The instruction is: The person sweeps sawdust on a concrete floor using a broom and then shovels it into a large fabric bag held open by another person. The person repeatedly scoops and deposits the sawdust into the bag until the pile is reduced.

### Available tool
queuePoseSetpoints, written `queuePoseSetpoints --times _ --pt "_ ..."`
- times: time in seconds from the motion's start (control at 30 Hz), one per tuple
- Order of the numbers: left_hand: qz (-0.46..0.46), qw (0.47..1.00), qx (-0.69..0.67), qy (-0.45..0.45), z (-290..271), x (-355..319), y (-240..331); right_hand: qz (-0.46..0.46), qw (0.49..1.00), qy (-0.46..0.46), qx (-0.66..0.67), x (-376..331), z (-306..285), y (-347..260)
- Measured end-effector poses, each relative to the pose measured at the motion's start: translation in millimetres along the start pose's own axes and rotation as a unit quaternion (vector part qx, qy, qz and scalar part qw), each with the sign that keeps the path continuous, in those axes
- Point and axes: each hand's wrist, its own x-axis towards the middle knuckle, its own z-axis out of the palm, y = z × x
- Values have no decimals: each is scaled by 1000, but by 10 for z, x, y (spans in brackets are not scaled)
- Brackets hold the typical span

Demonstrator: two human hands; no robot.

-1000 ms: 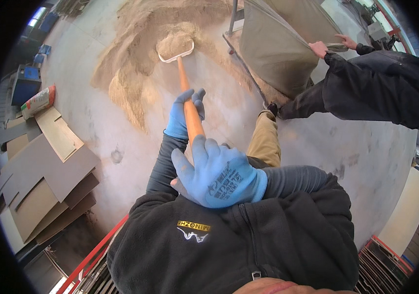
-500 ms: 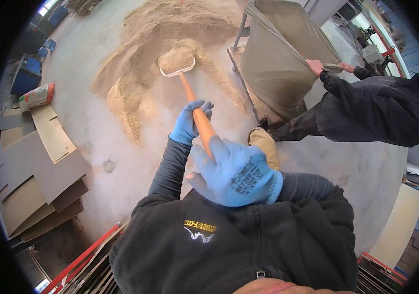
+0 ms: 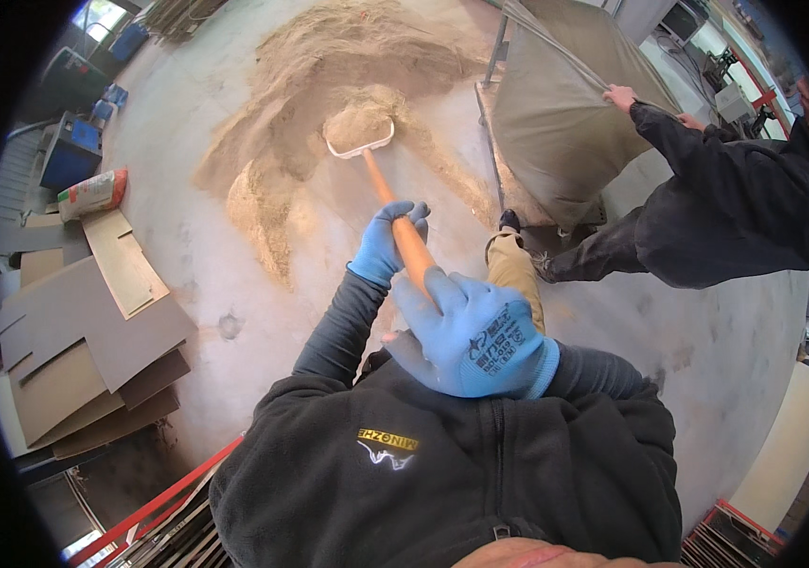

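Note:
Both my hands, in blue gloves, are closed around the wooden handle of a shovel point(image 3: 384, 182). My left hand point(image 3: 387, 242) grips it partway along, while my right hand point(image 3: 475, 339) wraps the near end close to my chest. At the far end the shovel's pale, wide blade carries a mound of sawdust and sits against a large sawdust pile point(image 3: 277, 123) on the floor. To the right, another person's hands grasp the edge of a big grey-brown cloth sack point(image 3: 556, 123), which stands on a flat cart point(image 3: 492, 123).
Flat board offcuts point(image 3: 92, 331) lie stacked at the left, with a white and red bag point(image 3: 92, 195) beyond them and a blue bin point(image 3: 71, 150) behind. The other person point(image 3: 736, 208) stands close on my right. Red-framed racks point(image 3: 154, 511) are near my sides.
The whole view has shifted a little, moving the scene rightward. The sack's opening looks more closed over, with the other person's hands higher. My grip and the loaded shovel look much the same.

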Motion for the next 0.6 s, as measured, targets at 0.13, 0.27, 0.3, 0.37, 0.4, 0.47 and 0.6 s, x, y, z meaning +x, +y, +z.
queuePoseSetpoints --times 0.13,0.27,0.3,0.37,0.4,0.47,0.6 --pt "4 1000 -8 -14 -26 -10 19 2 1000 -15 -11 34 14 -35" --pt "19 1000 11 13 -87 -15 66 4 1000 -19 -22 59 82 -82" --pt "9 1000 5 -4 -111 -19 68 6 999 -19 -25 51 101 -102" --pt "3 1000 0 -20 -145 -5 82 12 999 -20 -22 55 129 -122" --pt "8 1000 4 -23 -159 4 90 13 1000 -18 -18 61 137 -129" --pt "11 1000 6 -27 -178 15 99 14 1000 -19 -16 77 139 -147" --pt "16 1000 10 -17 -194 3 129 1 999 -29 -25 125 93 -173"
